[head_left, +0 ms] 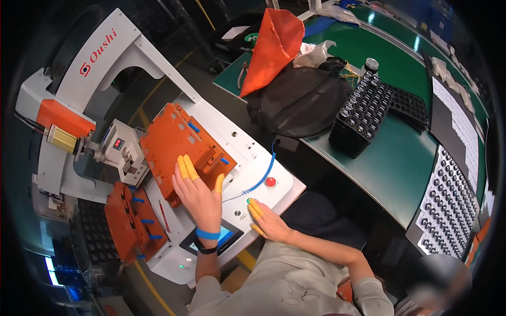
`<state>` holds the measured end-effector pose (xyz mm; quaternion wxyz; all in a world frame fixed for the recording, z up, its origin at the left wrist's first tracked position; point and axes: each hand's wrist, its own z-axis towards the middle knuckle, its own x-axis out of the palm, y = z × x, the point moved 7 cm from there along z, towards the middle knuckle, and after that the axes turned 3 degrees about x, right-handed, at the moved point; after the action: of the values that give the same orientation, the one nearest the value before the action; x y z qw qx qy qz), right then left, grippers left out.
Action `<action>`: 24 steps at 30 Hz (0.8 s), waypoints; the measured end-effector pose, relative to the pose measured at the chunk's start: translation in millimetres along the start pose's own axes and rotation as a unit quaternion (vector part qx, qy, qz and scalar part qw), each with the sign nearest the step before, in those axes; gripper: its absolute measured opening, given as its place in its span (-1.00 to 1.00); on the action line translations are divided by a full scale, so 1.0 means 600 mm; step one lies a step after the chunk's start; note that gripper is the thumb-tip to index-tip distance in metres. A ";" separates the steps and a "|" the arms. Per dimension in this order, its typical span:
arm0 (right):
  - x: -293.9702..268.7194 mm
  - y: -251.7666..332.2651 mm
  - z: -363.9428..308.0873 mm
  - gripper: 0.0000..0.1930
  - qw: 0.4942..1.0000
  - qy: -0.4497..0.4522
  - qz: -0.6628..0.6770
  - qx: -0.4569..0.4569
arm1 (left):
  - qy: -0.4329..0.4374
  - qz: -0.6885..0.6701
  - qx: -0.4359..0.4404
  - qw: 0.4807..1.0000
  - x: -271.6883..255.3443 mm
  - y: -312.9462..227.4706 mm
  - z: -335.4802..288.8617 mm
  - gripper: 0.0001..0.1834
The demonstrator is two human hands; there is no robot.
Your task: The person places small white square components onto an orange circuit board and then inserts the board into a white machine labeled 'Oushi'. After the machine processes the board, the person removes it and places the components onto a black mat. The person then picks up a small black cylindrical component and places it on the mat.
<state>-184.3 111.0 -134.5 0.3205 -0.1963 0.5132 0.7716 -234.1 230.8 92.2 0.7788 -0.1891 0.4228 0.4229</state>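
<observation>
My left hand (199, 196), with yellow finger cots and a blue wrist strap, lies with fingers stretched out at the near edge of an orange fixture plate (176, 142). Its thumb stands apart, and nothing shows in its grasp. Blue pegs stick out of the fixture's right side. My right hand (268, 220), also in yellow finger cots, reaches flat over the white machine bed (276, 197). Its fingertips rest at a green-lit button (249, 201), which they partly cover. A second orange fixture (129, 221) with blue pegs sits to the left of my left hand.
A white gantry machine (100, 58) carries a small head unit (122, 150) at left. A red button (271, 181), a blue coiled cord (261, 179) and a touchscreen (226, 236) are close by. On the green table (379, 184) stand black trays (363, 110) and a black bag (295, 100).
</observation>
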 end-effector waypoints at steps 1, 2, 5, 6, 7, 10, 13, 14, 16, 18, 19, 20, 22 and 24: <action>0.001 0.005 0.002 -0.27 1.000 -0.010 0.010 0.001 | -0.010 -0.019 -0.001 1.000 0.007 -0.005 -0.001 -0.05; 0.001 0.010 0.002 -0.27 1.000 -0.016 0.020 0.002 | -0.020 -0.010 -0.004 1.000 0.001 -0.009 0.000 -0.06; -0.002 0.011 0.003 -0.26 0.999 -0.030 0.025 0.028 | -0.027 -0.028 -0.033 0.999 0.015 -0.010 -0.003 -0.07; 0.000 0.022 0.009 -0.28 0.999 -0.019 -0.017 0.040 | -0.027 -0.043 -0.018 0.999 0.010 -0.001 -0.003 -0.08; -0.001 0.028 0.009 -0.30 0.997 -0.008 -0.058 0.050 | -0.031 -0.095 0.000 0.995 0.003 0.006 -0.008 -0.11; 0.001 0.026 0.007 -0.32 0.994 0.010 -0.103 0.038 | -0.040 -0.275 -0.050 0.959 -0.041 0.046 -0.030 -0.22; 0.007 0.040 -0.002 -0.43 0.977 0.042 -0.208 0.008 | -0.140 -0.199 -0.122 0.962 -0.098 0.142 -0.067 -0.39; 0.002 0.046 0.000 -0.48 0.969 0.049 -0.243 -0.003 | -0.183 -0.249 -0.184 0.933 -0.111 0.186 -0.088 -0.54; -0.017 0.052 0.006 -0.56 0.975 0.054 -0.215 -0.011 | -0.215 -0.242 -0.300 0.897 -0.141 0.265 -0.137 -0.67; -0.037 0.055 0.012 -0.62 0.982 0.073 -0.172 -0.008 | -0.159 -0.043 -0.362 0.918 -0.197 0.306 -0.167 -0.80; -0.048 0.055 0.013 -0.64 0.985 0.091 -0.143 -0.002 | -0.084 0.040 -0.389 0.916 -0.204 0.348 -0.202 -0.68; -0.058 0.053 0.014 -0.66 0.988 0.107 -0.114 0.007 | -0.010 -0.018 -0.451 0.892 -0.202 0.387 -0.236 -0.56; -0.065 0.058 0.006 -0.64 0.990 0.081 -0.111 -0.031 | 0.022 -0.084 -0.562 0.823 -0.186 0.445 -0.289 -0.46; -0.054 0.051 -0.010 -0.64 0.990 0.088 -0.105 -0.042 | 0.035 -0.155 -0.621 0.767 -0.154 0.488 -0.322 -0.37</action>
<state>-182.5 87.8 -96.2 0.3444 -0.3294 0.4832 0.7344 -596.4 225.9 75.7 0.5308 -0.7092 0.0598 0.4601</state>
